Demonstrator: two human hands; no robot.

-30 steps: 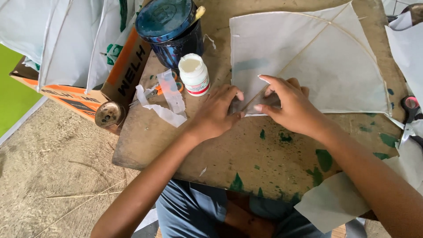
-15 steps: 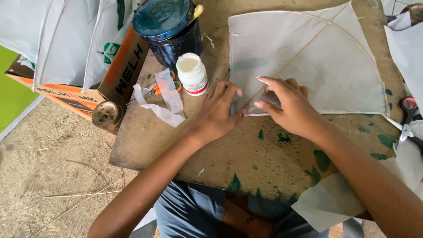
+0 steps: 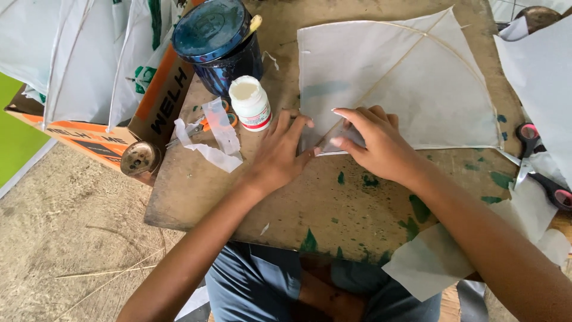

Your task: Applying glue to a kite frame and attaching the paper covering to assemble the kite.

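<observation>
Pressing one white kite (image 3: 393,77), left hand (image 3: 280,152), right hand (image 3: 375,140)

I see kite (image 3: 405,83) flat on wooden board (image 3: 250,203), far right | my left hand (image 3: 280,155) and right hand (image 3: 375,143) on its near corner | glue bottle (image 3: 251,103) just left of kite | tin (image 3: 217,45) behind bottle | paper strips (image 3: 214,140) left of bottle | scissors (image 3: 539,164) at right edge
</observation>
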